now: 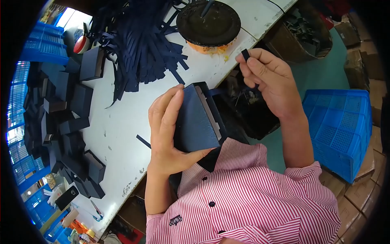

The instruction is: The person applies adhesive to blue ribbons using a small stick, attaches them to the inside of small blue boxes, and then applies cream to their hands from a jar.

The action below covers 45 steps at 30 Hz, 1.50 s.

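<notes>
My left hand (166, 134) grasps the box (197, 122), fingers flat over its left face and thumb hooked under its near corner. The box is held tilted in the air just above my chest, at the near edge of the table (122, 122), with its open side turned right. My right hand (270, 79) is clenched in a pinch on a short dark strip (245, 54), raised to the right of the box and apart from it. I cannot tell whether the strip's lower end reaches the box. The step in hand appears to be fitting this strip to the box. To do it well, I judge the following points apply. Hold the box steady with the thumb as a stop. Pinch the strip close to its end so it does not twist. Bring it square to the box edge before pressing. Press from one end along to the other to avoid a wrinkle. The pot (208, 24) stands on the far side of the table, beside the strip pile (138, 44). More boxes (69, 118) lie on the left, and a crate (339, 126) stands on the right.
</notes>
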Tool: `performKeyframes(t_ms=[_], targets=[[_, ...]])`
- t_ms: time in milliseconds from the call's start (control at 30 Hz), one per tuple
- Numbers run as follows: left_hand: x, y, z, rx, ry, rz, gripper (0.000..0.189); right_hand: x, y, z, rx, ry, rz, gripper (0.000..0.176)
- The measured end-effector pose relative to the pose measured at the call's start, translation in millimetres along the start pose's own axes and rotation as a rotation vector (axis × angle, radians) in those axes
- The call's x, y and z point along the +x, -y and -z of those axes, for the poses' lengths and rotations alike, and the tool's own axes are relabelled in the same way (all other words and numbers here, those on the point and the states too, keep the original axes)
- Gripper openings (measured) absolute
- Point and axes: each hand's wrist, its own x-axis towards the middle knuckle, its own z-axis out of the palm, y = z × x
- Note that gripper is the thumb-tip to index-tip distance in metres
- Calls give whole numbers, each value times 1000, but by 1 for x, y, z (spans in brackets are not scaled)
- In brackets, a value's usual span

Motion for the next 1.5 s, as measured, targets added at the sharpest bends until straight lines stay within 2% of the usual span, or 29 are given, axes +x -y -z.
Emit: performKeyframes(t_ms=[67,267,367,467,567,667,767,867,967,1067,1267,1500], targets=[[2,1,-1,18,-8,4,113,4,-6,2,-126,-36,131,27],[6,6,-2,30,-41,26,114,9,4,-6,-137,-211,29,23],[9,7,-2,49,-41,18,115,13,0,-9,-172,-252,46,19],[10,10,-3,41,-59,28,117,16,0,-2,-229,-205,64,19],[8,17,-5,-9,-91,54,118,21,-12,4,-71,-153,161,20],[8,18,-4,-12,-97,66,118,17,-15,3,-46,-130,111,24],[9,17,-3,-1,-99,64,117,15,-13,-2,-188,-173,128,26],[8,17,-2,17,-106,60,117,12,-4,-7,-110,-291,-5,25],[10,17,-3,24,-110,44,115,6,-3,-3,-106,-304,-70,23],[12,15,-5,37,-96,26,114,6,0,0,-191,-286,-45,21],[16,13,-7,60,-90,-5,113,22,-13,-8,-318,-251,179,23],[16,16,-8,61,-81,18,111,22,-12,-9,-413,-262,151,23]])
